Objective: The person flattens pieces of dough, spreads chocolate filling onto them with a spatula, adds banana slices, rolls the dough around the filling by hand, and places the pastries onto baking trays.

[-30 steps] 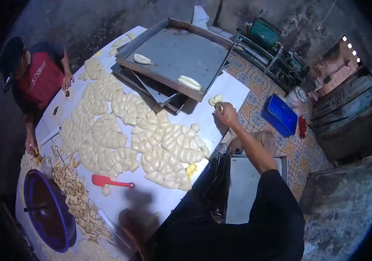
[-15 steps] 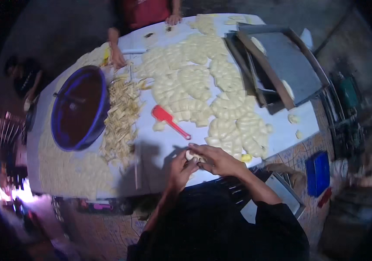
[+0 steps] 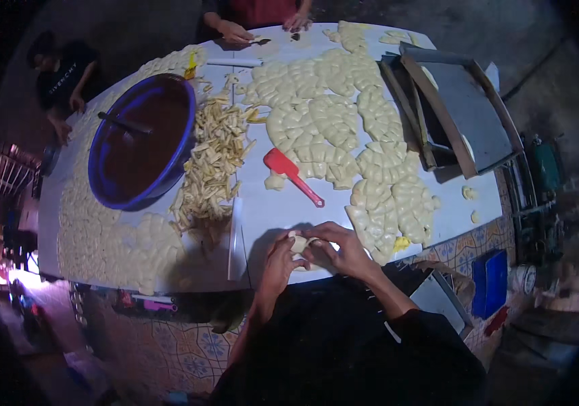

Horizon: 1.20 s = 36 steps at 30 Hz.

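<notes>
Near the front edge of the table, my left hand (image 3: pixel 279 262) and my right hand (image 3: pixel 347 252) pinch a small piece of pale dough (image 3: pixel 299 245) between their fingertips. The fingers partly cover it, and whether it wraps anything is hard to see. Just beyond them lies a red spatula (image 3: pixel 293 177), its handle pointing toward my hands. Many flattened, overlapping dough pieces (image 3: pixel 313 132) spread over the middle and right of the table. To the left of the spatula is a long heap of pale yellow-brown strips (image 3: pixel 212 149).
A blue-purple basin (image 3: pixel 182 159) of brown filling, with a utensil in it, stands at the left. More dough (image 3: pixel 100 237) covers the left end. Metal trays (image 3: pixel 489 118) rest at the right. A person's hands (image 3: pixel 235 32) work across the table; another person (image 3: pixel 66 81) is at far left.
My view has shifted, so the table's things sit differently in the picture. The person opposite has drawn a hand back from the strips to the far edge. My hands still hold the dough.
</notes>
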### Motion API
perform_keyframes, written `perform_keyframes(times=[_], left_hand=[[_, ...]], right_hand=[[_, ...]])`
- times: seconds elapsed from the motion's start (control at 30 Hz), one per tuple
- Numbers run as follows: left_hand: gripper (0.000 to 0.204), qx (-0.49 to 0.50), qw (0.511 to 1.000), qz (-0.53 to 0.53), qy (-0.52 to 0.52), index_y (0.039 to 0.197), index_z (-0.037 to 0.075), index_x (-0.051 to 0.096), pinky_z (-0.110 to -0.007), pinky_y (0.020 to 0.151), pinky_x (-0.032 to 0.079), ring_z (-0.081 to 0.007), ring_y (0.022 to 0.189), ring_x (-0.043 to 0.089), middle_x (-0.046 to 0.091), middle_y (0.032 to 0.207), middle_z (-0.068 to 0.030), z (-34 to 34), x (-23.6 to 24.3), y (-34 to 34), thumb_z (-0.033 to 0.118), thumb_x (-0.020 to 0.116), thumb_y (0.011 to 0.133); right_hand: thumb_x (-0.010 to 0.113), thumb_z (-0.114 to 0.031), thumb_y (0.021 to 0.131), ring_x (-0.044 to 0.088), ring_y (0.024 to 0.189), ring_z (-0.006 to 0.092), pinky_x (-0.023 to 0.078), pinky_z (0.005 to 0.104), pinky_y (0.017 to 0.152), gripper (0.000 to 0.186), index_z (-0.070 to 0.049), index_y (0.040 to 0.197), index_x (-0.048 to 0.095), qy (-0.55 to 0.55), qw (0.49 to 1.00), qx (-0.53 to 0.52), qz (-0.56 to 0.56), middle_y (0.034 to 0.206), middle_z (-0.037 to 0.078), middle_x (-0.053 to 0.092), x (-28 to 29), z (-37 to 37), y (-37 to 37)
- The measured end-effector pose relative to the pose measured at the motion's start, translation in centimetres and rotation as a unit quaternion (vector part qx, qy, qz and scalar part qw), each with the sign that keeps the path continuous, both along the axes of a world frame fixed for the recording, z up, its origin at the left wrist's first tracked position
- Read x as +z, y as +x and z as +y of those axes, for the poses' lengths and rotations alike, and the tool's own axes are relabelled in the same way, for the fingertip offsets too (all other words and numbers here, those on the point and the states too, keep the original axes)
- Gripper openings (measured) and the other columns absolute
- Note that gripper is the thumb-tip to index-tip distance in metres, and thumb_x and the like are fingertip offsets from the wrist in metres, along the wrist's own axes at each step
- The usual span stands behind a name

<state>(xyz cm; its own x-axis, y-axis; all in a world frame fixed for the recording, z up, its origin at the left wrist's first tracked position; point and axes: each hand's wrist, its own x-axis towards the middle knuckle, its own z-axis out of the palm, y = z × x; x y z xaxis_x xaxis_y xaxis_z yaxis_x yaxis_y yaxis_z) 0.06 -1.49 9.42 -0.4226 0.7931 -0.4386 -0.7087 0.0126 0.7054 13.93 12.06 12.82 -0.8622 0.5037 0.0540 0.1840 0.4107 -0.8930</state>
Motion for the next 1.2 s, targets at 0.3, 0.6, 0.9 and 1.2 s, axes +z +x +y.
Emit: perform_keyframes(times=[0.3, 0.6, 0.9, 1.2], left_hand=[[0.013, -0.243, 0.964, 0.103, -0.028, 0.112, -0.002, 0.056, -0.025, 0.046, 0.039, -0.0126, 0.057, 0.053, 0.058, 0.079, -0.0084, 4.1, 0.7, 2.8, 0.007, 0.052, 0.104], [0.043, -0.161, 0.961, 0.221, -0.036, 0.132, -0.002, 0.057, -0.028, 0.058, 0.048, -0.0180, 0.068, 0.060, 0.061, 0.088, -0.0110, 6.0, -2.8, -1.8, 0.032, 0.051, 0.105], [0.098, -0.145, 0.874, 0.458, -0.070, 0.159, 0.003, 0.020, -0.032, 0.092, 0.056, -0.0182, 0.098, 0.067, 0.065, 0.106, -0.0096, 4.4, -0.8, 1.4, -0.011, 0.075, 0.080], [0.054, -0.046, 0.979, 0.186, -0.071, 0.145, -0.005, 0.047, -0.029, 0.075, 0.055, -0.0178, 0.087, 0.066, 0.066, 0.108, -0.0129, -1.6, -3.1, -1.2, -0.006, 0.063, 0.093]], right_hand=[[0.067, -0.007, 0.092, 0.069, 0.091, 0.0252, 0.053, 0.0361, 0.082, 0.018, -0.001, 0.108, 0.073, -0.070, 0.992, -0.107, -0.010, 0.099, 0.016, 0.073, 0.5, 1.2, 7.3], [0.062, -0.032, 0.096, 0.068, 0.096, 0.0234, 0.054, 0.0345, 0.087, 0.040, 0.002, 0.117, 0.070, -0.343, 0.771, -0.394, 0.363, 0.101, 0.018, 0.073, -2.9, 14.8, 28.0], [0.067, -0.015, 0.096, 0.064, 0.105, 0.0187, 0.052, 0.0295, 0.086, 0.033, 0.001, 0.125, 0.067, -0.104, 0.945, -0.302, 0.072, 0.122, 0.014, 0.065, -3.8, 2.7, 7.1], [0.065, -0.013, 0.098, 0.067, 0.094, 0.0182, 0.051, 0.0304, 0.085, 0.026, 0.002, 0.119, 0.069, -0.207, 0.973, -0.062, 0.077, 0.108, 0.010, 0.070, -5.3, -2.9, -3.2]])
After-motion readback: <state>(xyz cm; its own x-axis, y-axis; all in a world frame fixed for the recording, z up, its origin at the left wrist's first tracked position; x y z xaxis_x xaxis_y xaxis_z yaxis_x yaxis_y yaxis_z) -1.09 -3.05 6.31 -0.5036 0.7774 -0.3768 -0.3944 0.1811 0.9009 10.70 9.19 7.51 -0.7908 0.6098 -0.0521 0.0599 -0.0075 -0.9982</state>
